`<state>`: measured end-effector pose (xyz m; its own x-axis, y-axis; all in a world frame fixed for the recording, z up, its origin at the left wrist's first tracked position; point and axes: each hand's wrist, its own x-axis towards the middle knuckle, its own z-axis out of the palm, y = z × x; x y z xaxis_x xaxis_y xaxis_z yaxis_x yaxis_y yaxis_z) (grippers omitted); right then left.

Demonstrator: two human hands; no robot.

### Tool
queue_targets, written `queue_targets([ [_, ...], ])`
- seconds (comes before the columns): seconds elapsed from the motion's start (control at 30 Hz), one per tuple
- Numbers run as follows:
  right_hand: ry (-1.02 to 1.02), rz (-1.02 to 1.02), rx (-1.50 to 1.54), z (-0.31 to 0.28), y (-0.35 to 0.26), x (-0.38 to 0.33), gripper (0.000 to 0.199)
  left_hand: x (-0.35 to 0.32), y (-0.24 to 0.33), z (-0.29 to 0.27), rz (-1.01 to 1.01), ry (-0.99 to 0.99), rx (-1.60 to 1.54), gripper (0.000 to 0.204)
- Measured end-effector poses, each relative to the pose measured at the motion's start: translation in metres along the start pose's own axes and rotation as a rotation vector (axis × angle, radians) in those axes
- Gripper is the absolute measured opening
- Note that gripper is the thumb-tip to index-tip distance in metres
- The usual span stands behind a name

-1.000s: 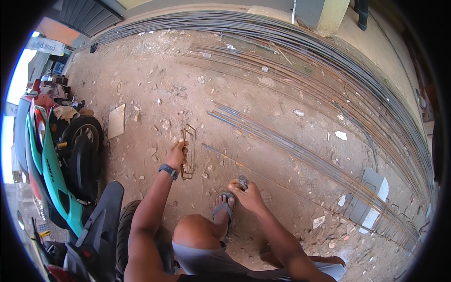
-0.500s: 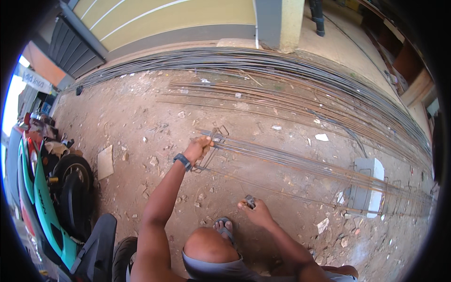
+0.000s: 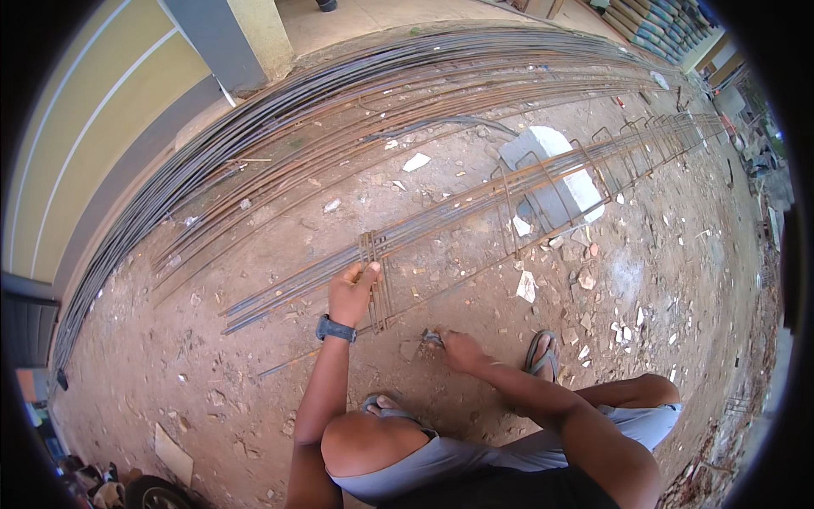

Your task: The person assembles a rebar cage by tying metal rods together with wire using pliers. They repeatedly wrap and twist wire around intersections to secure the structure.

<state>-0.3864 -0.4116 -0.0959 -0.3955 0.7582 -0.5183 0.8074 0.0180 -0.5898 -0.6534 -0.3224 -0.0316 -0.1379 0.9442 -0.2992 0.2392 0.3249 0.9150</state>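
Note:
My left hand [image 3: 352, 288], with a dark watch at the wrist, is closed on a small bunch of rectangular rebar stirrups [image 3: 379, 293]. These stand around a bundle of long, rusty steel rods [image 3: 441, 214], whose left ends stick out past them. A lower single rod [image 3: 297, 363] runs along the near side of the bundle. My right hand [image 3: 463, 351] is closed around a small dark metal tool [image 3: 432, 338], just above the ground and apart from the rods. Its exact kind is hard to make out. More stirrups [image 3: 606, 161] are spread along the rods farther right.
A grey and white block [image 3: 577, 174] lies under the rods. Many long steel bars [image 3: 254, 110] lie behind, beside a yellow wall [image 3: 93, 102]. Broken tile pieces [image 3: 526, 287] litter the dirt. A tyre [image 3: 157, 494] shows at lower left, stacked sacks [image 3: 657, 30] at far right.
The view has swung right. My left hand and the stirrups have shifted rightward along the rods, away from their left ends. My right hand still has the tool.

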Motion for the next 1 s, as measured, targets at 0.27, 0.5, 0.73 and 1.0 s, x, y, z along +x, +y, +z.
queue_targets([
  [0.27,0.059,0.15,0.081,0.013,0.023,-0.025,0.041,-0.01,-0.018,-0.001,-0.129,-0.105,-0.488,0.024],
  [0.5,0.109,0.113,0.391,0.001,-0.012,-0.011,0.047,-0.017,-0.012,0.01,-0.099,-0.158,-0.511,0.028],
  [0.73,0.386,0.399,0.692,0.027,0.03,0.001,0.036,-0.041,-0.022,-0.041,-0.138,0.209,-0.461,0.028],
  [1.0,1.01,0.157,0.601,-0.03,-0.021,-0.037,0.017,-0.075,-0.031,-0.052,0.434,0.927,0.384,0.041],
])
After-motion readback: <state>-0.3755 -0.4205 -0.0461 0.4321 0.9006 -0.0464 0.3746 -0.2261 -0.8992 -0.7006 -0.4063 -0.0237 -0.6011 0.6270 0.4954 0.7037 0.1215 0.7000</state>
